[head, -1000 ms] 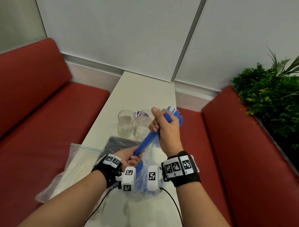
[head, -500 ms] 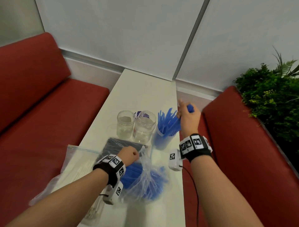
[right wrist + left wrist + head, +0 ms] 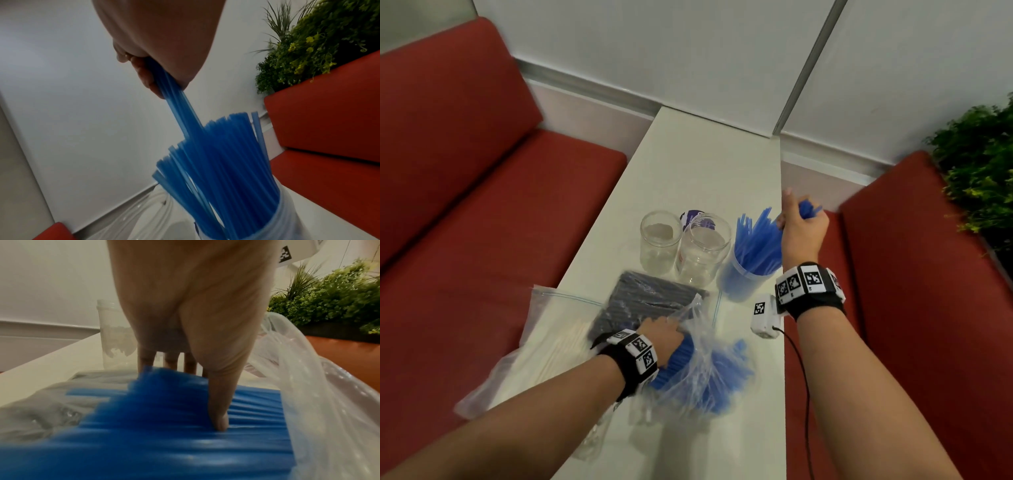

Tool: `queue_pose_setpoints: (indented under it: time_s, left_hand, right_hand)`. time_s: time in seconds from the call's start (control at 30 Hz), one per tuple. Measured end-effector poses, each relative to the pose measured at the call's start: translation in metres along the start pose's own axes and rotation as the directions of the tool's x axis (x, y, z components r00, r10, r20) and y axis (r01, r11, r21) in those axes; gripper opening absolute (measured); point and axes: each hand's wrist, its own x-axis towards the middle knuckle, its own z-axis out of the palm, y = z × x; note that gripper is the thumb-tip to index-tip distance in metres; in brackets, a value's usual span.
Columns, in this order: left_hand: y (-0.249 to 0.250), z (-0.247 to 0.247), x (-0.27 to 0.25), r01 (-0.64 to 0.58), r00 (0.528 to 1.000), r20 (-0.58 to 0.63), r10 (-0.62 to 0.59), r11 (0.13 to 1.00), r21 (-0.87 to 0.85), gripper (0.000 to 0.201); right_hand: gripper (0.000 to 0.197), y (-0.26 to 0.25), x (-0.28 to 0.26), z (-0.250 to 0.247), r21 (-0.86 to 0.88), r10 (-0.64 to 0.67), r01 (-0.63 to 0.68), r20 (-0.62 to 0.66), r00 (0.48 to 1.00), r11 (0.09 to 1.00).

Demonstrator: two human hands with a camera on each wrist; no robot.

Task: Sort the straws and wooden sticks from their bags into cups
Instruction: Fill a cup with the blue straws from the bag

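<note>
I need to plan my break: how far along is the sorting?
Done: many blue straws stand in the right-hand cup. In hand: the right hand grips a few more above that cup; the left hand grasps straws in the clear bag, which is far from empty. Left: the black straw pack, the bagged wooden sticks and two empty jars.

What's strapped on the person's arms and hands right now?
Bare forearms, no sleeves or gloves. Left hand and right hand each have a black wrist strap with white blocks of black square codes. A white camera unit with a black cable hangs at the right wrist.
</note>
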Motion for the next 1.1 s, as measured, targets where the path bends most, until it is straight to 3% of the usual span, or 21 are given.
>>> queue_pose_setpoints:
  time_s: [0.13, 0.5, 0.67, 0.77, 0.87, 0.97, 1.03, 1.1]
  left_hand:
    - [0.001, -0.006, 0.004, -0.018, 1.0, 0.02, 0.018, 1.0, -0.006, 0.04]
    - [0.008, -0.031, 0.004, 0.085, 0.984, 0.161, -0.079, 0.996, -0.034, 0.028]
    - [0.008, -0.037, -0.001, 0.101, 0.984, 0.145, -0.104, 0.995, 0.025, 0.029]
    - [0.007, -0.038, -0.002, 0.106, 0.984, 0.134, -0.114, 0.992, 0.061, 0.028]
    - [0.005, -0.036, -0.004, 0.13, 0.986, 0.102, -0.135, 0.99, 0.058, 0.027]
    - [0.001, -0.033, -0.006, 0.146, 0.986, 0.075, -0.151, 0.987, 0.069, 0.026]
    - [0.0, -0.031, -0.009, 0.155, 0.983, 0.086, -0.16, 0.986, 0.065, 0.026]
    - [0.001, -0.03, -0.011, 0.159, 0.983, 0.086, -0.165, 0.985, 0.069, 0.026]
  right_hand:
    - [0.044, -0.011, 0.015, 0.002, 0.019, -0.022, 0.023, -0.078, 0.997, 1.0]
    - [0.035, 0.041, -0.006, -0.001, -0.095, 0.022, -0.024, -0.021, 1.0, 0.995]
    - [0.012, 0.028, 0.0, -0.005, -0.061, -0.092, 0.089, -0.058, 0.994, 0.994]
    - [0.006, 0.031, -0.006, -0.005, -0.195, -0.182, 0.18, 0.007, 0.983, 0.964]
    - [0.016, 0.046, -0.018, -0.008, -0.293, -0.144, 0.156, 0.064, 0.988, 0.943]
    - [0.032, 0.047, -0.022, -0.013, -0.293, -0.136, 0.133, 0.01, 0.991, 0.947]
    - [0.028, 0.041, -0.023, -0.015, -0.319, -0.232, 0.214, -0.021, 0.972, 0.924]
    - [0.024, 0.041, -0.022, -0.016, -0.415, -0.351, 0.34, 0.052, 0.935, 0.844]
